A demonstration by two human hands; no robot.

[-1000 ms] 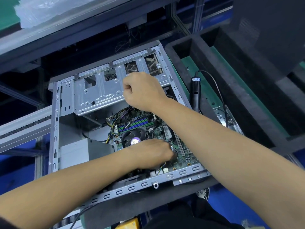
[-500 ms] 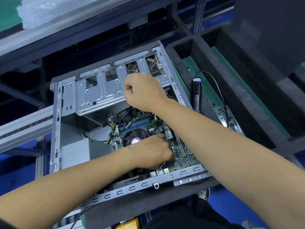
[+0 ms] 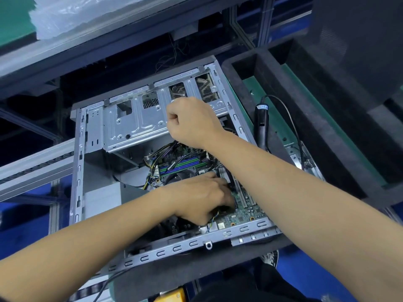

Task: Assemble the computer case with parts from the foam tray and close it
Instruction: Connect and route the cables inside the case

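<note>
- Nearest the camera, at 6 o'clock: the near rail of the open computer case (image 3: 170, 250), a perforated steel strip. The case lies on its side with the side panel off.
- Inside the case, lower half: the motherboard (image 3: 242, 216) with its green board, white expansion slots at 4 o'clock and a cable bundle (image 3: 152, 168) at 9 o'clock of the board.
- The left hand (image 3: 202, 197) is down inside the case over the motherboard, fingers curled downward around a dark part; what exactly it grips cannot be told, as the hand hides it.
- Left of that hand, at 8 o'clock in the case: a grey power supply box (image 3: 102, 201).
- Far half of the case: the steel drive cage (image 3: 133, 127), with cut-outs along its far edge.
- The right hand (image 3: 192, 123) is over the drive cage at 12 o'clock of the case, fingers pressed together in a fist; whether they pinch anything cannot be told.
- At 2 o'clock, just beside the case: the black foam tray (image 3: 309, 136). Its long compartment holds a black electric screwdriver (image 3: 261, 125) with cord, and a metal bracket (image 3: 298, 158) at its near end.
- Farthest, at 11 o'clock: a clear plastic bag (image 3: 72, 14) on a shelf.
</note>
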